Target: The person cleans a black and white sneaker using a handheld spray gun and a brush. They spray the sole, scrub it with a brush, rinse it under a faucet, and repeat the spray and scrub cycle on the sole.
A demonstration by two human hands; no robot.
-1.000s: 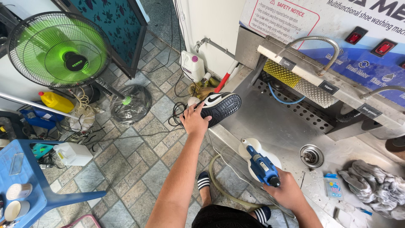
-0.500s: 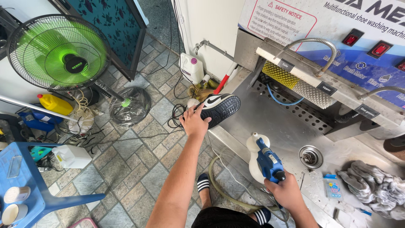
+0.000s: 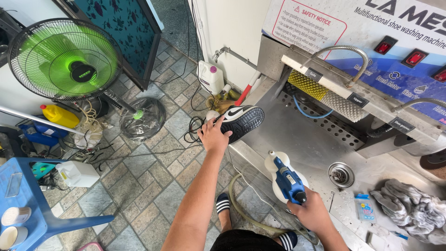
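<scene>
While you stand at the steel worktop, your left hand is closed round a black sneaker w/ white sole, holding it sole-up over the worktop's left edge, near the yellow & white brush rollers. Your right hand grips the handle of a blue spray gun w/ a white tank under it, nozzle aimed toward the sneaker, well apart from it. Drain sits just right of the gun; grey rags lie farther right.
</scene>
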